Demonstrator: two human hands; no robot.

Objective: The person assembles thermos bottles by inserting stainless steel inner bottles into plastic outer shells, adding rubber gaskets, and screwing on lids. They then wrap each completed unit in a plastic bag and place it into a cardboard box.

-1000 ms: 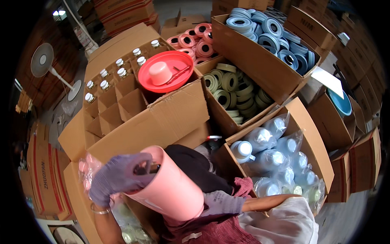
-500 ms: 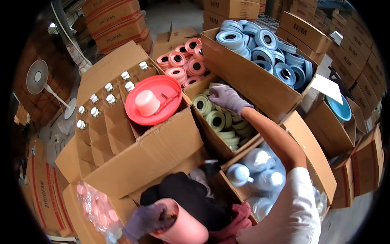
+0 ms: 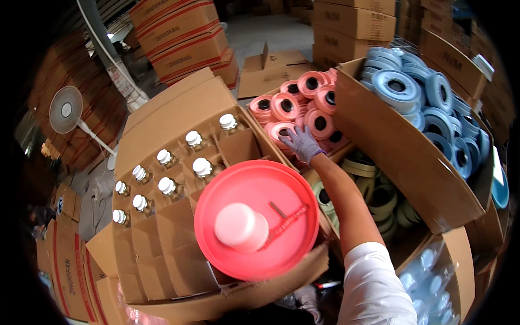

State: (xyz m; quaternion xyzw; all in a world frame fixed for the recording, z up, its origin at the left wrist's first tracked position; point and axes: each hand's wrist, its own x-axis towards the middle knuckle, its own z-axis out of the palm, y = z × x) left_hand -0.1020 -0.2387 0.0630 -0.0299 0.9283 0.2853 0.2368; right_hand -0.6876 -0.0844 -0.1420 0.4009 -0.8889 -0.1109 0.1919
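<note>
My right hand (image 3: 303, 144), in a lilac glove, reaches over the pile of pink ring-shaped parts with dark centres. Its fingers are spread and touch a pink ring (image 3: 274, 130) at the pile's near edge. Left of the forearm lies a round pink-red tray (image 3: 257, 187). On it stand a pale pink cup-shaped piece (image 3: 238, 226), a short dark red stick (image 3: 278, 209) and a red strip. The tray rests on a divided carton (image 3: 162, 271) holding several clear bottles (image 3: 201, 168) with white caps. My left hand is outside the view.
Pale green rings (image 3: 382, 200) fill a box beneath my right forearm. A tall carton (image 3: 401, 151) of blue rings (image 3: 398, 84) stands to the right. Bagged light blue parts (image 3: 433, 287) lie lower right. A fan (image 3: 66, 110) and stacked cartons (image 3: 179, 32) stand behind.
My right hand has moved from the pale green rings to the pink ones. The view has shifted, and my left hand with the pink cylinder-shaped container has gone out of it.
</note>
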